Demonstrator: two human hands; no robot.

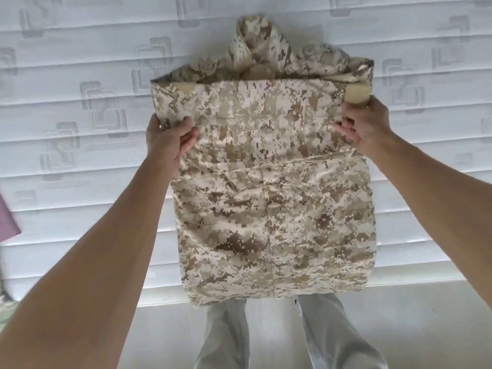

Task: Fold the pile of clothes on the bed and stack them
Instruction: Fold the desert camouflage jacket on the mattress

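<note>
Desert-camo garment (269, 187), digital pattern, tan/brown/cream. Held up over the white quilted mattress (80, 102); lower hem hangs past mattress's near edge, in front of the person's grey trouser legs (226, 336). Top part folded over, collar area bunched toward mattress's far side. L hand (170, 137) grips garment's left edge, fingers curled into cloth. R hand (364, 126) grips right edge just below a plain tan strip (358, 95), fingers pinching fabric. Both forearms bare. Pink item (8, 222) at mattress's left edge, mostly cut off, can't tell what.
</note>
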